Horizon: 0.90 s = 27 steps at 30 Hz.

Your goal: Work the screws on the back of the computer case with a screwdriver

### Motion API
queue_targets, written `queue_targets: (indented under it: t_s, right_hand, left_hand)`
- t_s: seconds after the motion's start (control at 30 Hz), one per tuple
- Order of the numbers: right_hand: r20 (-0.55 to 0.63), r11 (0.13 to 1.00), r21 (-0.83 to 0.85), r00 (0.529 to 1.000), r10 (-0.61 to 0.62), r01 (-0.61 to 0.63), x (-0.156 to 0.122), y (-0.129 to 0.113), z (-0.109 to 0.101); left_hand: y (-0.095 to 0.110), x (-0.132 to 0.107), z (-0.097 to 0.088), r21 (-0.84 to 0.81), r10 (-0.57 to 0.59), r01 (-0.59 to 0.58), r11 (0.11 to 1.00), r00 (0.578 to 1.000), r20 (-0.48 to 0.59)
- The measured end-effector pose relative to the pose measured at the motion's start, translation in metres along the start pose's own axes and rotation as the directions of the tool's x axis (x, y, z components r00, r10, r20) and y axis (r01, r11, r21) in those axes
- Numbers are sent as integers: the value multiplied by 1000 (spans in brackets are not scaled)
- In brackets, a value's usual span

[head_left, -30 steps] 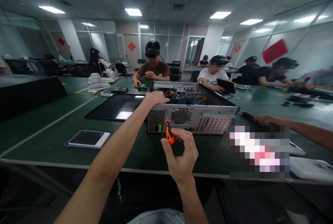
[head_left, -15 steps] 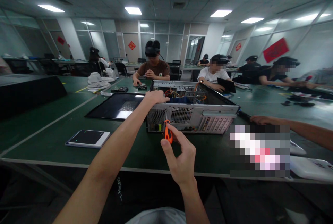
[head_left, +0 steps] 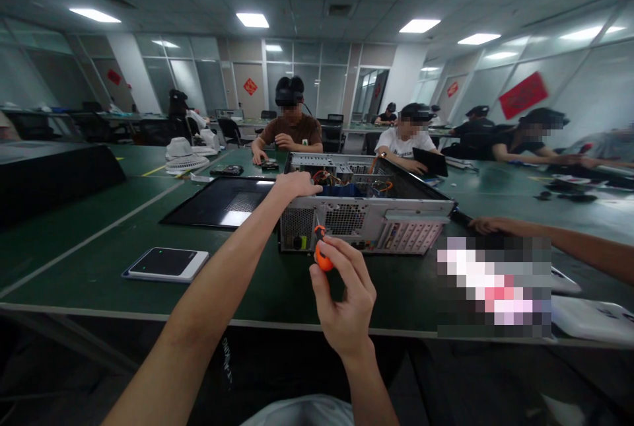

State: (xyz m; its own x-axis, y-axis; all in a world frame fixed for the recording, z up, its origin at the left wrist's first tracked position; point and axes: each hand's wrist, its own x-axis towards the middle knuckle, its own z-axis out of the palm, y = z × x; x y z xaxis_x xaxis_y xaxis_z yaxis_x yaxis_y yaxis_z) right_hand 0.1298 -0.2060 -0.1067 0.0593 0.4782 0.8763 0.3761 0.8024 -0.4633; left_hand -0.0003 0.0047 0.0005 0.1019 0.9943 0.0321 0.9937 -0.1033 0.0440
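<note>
An open computer case [head_left: 366, 211] lies on its side in front of me, its rear panel facing me and its wires and inner parts showing from above. My left hand [head_left: 298, 184] grips the case's near upper edge at the left corner, fingers bent over into it. Between the thumb and fingers of my right hand [head_left: 347, 294] is a screwdriver [head_left: 324, 257] with an orange and black handle. Its thin shaft points at the rear panel, beside the fan grille [head_left: 345, 219]; whether the tip sits on a screw is too small to tell.
A black side panel [head_left: 218, 203] lies left of the case. Nearer me is a white device with a dark top [head_left: 166, 263]. A white fan [head_left: 185, 162] stands behind. At right, another person's hand [head_left: 488, 224] rests near a blurred-out patch. Co-workers sit across the table.
The screwdriver's handle has turned and tilted in my right hand, which has shifted slightly right and changed its finger hold. My left hand stays on the case.
</note>
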Motion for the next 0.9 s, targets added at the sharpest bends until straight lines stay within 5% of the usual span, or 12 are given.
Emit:
queue_targets:
  t_s: [0.13, 0.3, 0.5, 0.63, 0.9]
  right_hand:
    - [-94, 993, -118, 996, -7, -4, 3, -1, 0]
    - [-22, 970, -197, 990, 141, -142, 1, -1, 2]
    - [32, 947, -38, 947, 321, -320, -2, 0, 0]
    - [102, 942, 89, 944, 313, -322, -1, -1, -3]
    - [-7, 936, -155, 948, 318, -315, 4, -10, -2]
  left_hand:
    - [1, -2, -1, -4, 1, -1, 1000, 1000, 7]
    - [2, -5, -2, 2, -2, 2, 1000, 1000, -1]
    - [1, -3, -2, 2, -3, 3, 1000, 1000, 11]
    - [0, 0, -1, -7, 9, -9, 1000, 1000, 7]
    - [0, -2, -2, -6, -1, 2, 1000, 1000, 11]
